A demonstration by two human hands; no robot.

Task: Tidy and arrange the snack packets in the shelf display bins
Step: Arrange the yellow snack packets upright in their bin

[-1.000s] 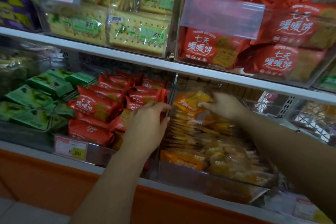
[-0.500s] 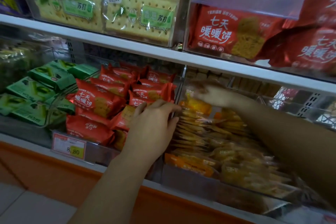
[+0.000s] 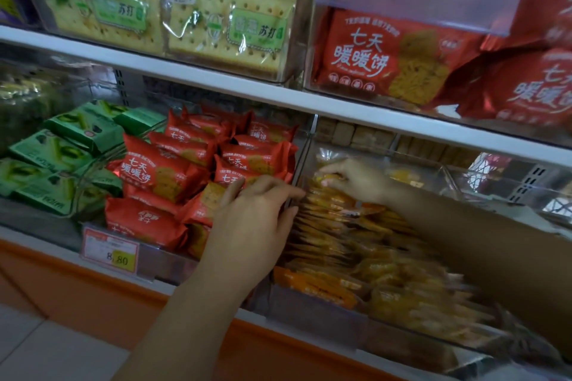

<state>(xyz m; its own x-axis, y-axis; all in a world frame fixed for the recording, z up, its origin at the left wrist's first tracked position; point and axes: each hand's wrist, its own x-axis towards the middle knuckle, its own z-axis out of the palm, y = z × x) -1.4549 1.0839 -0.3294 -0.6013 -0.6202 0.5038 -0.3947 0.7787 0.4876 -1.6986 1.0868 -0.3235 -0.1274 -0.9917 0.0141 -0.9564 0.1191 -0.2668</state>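
While we square up the orange packets [image 3: 334, 244] in the bin [image 3: 312, 309] at 4 o'clock, our left hand [image 3: 257, 219] lies spread against the row. Our right hand [image 3: 359, 179] pinches the rearmost packet at 1 o'clock, which we judge needs seating upright next.

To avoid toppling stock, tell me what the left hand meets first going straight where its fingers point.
Likely the clear divider between the bins: the left hand has fingertips right by its edge. Just past it stand the orange packets. Depth is unclear.
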